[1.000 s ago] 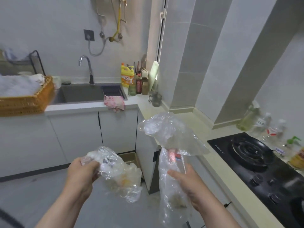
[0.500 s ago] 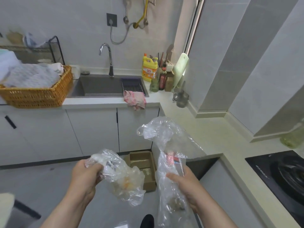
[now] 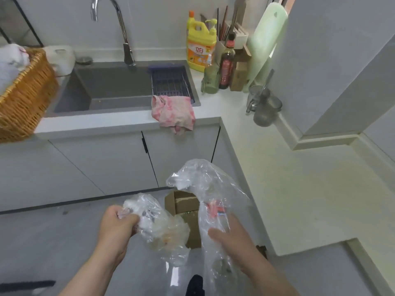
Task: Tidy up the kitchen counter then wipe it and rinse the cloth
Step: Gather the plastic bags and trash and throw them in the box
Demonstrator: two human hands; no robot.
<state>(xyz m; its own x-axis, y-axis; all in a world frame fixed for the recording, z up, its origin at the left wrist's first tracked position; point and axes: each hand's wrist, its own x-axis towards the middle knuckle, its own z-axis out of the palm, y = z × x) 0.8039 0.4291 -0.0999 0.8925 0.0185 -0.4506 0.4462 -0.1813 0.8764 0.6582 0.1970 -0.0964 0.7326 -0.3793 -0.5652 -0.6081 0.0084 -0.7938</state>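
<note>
My left hand (image 3: 116, 226) grips a crumpled clear plastic bag (image 3: 160, 227) with scraps inside. A longer clear plastic bag (image 3: 209, 189) with a red-labelled item in it is held in my right hand (image 3: 232, 242). Both bags hang over the floor, above an open cardboard box (image 3: 183, 202) that stands against the cabinet corner. A pink cloth (image 3: 173, 113) drapes over the counter edge in front of the grey sink (image 3: 111, 86). The pale counter (image 3: 299, 178) runs along the right.
A wicker basket (image 3: 23, 99) with white laundry sits left of the sink. Behind the sink's right corner stand a yellow detergent bottle (image 3: 199, 45), a dark sauce bottle (image 3: 226, 67), a green cup (image 3: 210, 82), a pale green board (image 3: 265, 43) and a glass jug (image 3: 264, 105).
The view has swung left and down, closer to the sink; the stove has left the frame. Both hands keep hold of their bags, now over the cardboard box.
</note>
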